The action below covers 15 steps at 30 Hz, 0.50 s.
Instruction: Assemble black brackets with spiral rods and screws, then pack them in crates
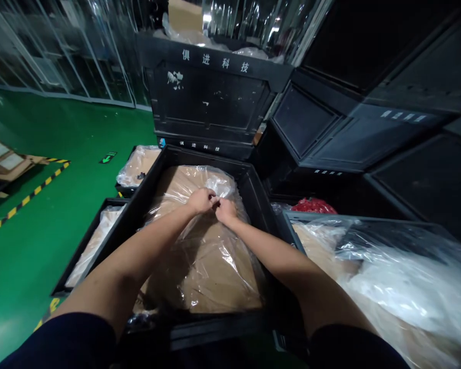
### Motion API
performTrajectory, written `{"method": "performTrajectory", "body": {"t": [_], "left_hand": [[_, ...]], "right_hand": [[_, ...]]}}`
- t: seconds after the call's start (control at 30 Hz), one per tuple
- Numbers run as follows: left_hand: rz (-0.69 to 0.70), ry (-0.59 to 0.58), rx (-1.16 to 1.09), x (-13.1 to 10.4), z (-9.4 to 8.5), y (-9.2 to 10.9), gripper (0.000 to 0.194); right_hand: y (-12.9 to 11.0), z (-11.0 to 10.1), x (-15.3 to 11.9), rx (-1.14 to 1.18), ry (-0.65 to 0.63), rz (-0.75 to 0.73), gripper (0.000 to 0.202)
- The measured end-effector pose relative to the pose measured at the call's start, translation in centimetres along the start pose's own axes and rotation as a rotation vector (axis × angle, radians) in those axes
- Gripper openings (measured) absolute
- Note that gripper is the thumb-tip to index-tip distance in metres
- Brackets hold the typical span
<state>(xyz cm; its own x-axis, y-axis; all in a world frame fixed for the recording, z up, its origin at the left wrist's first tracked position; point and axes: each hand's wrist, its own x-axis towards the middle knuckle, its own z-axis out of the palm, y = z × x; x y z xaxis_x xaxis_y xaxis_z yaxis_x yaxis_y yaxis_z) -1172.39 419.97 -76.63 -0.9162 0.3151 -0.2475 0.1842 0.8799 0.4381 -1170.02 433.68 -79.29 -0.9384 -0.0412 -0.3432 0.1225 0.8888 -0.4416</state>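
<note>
A large black crate point(255, 197) in front of me holds brown cardboard point(223, 287) under a clear plastic bag point(221, 187). Both my hands meet over the far half of the crate, at a bunched part of the bag. My left hand point(202, 200) is closed, its fingertips pinching the plastic. Right beside it, my right hand point(226, 211) is also closed on the bag, its fingers curled and nearly touching the left. Exactly how the film runs between the fingertips is too small to make out.
Tall black crates point(211, 97) stand behind, and more are stacked at the right point(330, 128). A plastic-covered bin point(403, 277) sits close on my right, near a red bundle point(314, 206). Low trays point(96, 246) lie left on the green floor point(26, 271).
</note>
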Motion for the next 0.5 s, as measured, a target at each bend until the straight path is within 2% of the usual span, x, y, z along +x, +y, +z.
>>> {"method": "performTrajectory", "body": {"t": [0.17, 0.27, 0.4, 0.5], "left_hand": [[0.150, -0.175, 0.020, 1.3, -0.4, 0.0, 0.028], [0.172, -0.203, 0.051, 1.4, -0.5, -0.4, 0.028], [0.172, -0.221, 0.107, 1.6, -0.2, -0.1, 0.023], [0.148, -0.218, 0.125, 2.1, 0.2, 0.2, 0.022]], "right_hand": [[0.7, -0.4, -1.5, -0.050, 0.019, -0.061, 0.022], [0.7, -0.4, -2.2, -0.063, 0.025, -0.121, 0.023], [0.6, -0.1, -2.9, -0.063, 0.007, -0.183, 0.018], [0.5, 0.1, -2.7, -0.017, 0.000, -0.117, 0.018]]}}
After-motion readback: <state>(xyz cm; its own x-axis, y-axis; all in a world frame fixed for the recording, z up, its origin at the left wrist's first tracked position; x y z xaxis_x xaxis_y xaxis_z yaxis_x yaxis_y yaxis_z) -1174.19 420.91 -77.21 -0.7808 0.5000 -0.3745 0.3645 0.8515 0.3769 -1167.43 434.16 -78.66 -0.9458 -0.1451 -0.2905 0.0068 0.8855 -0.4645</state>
